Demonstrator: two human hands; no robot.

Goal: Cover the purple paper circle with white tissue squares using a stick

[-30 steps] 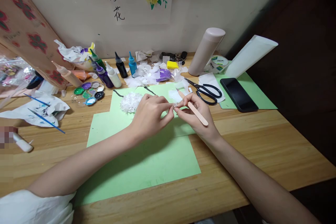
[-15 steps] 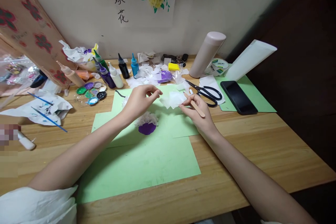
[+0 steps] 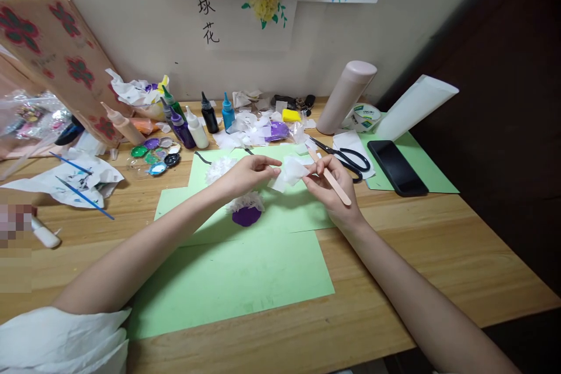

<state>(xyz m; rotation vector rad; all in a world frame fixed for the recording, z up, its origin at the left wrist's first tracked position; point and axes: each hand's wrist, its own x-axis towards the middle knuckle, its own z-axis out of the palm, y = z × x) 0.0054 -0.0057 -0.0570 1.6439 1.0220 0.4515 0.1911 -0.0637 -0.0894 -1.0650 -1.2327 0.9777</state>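
Between my hands, above the green paper (image 3: 245,272), is a thin white piece of tissue paper (image 3: 294,170). My left hand (image 3: 252,174) pinches its left edge with thumb and fingertips. On the other side, my right hand (image 3: 332,184) grips the tissue paper and also a wooden craft stick (image 3: 335,181) lying across its fingers. Under my left hand, a purple round patch (image 3: 246,216) lies on the green paper, its upper part covered with crumpled white tissue. A white ruffled tissue puff (image 3: 219,169) sits partly hidden behind my left wrist.
Scissors (image 3: 346,158), a phone (image 3: 398,167) and a tape roll (image 3: 364,117) lie to the right, near a tall bottle (image 3: 346,96). Paint bottles (image 3: 197,128), a palette (image 3: 158,155) and brushes (image 3: 83,196) are at the left. Paper scraps (image 3: 248,127) line the back.
My left hand has moved right and closed on the tissue paper's left edge. The tissue looks more folded, and the view has tilted up slightly.
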